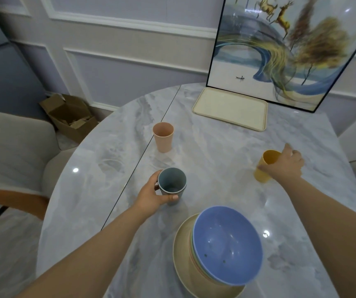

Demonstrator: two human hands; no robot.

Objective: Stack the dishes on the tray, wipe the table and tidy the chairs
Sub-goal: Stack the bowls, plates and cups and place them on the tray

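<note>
step: gather cups | left hand point(151, 195) curled round grey cup point(172, 183) | right hand point(285, 165) wraps yellow cup point(266, 165) | tip: nest upright, carry to far tray point(230, 108)

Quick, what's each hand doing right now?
Left hand: holding the grey-blue cup, fingers curled round it.
Right hand: gripping the yellow cup, which is tilted.

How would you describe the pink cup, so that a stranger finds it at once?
Start at the cream tray at the far side of the marble table. Nearer the person and to the left stands the pink cup, upright. It is the only cup no hand holds: the left hand grips the grey cup, the right hand the yellow cup.
</note>
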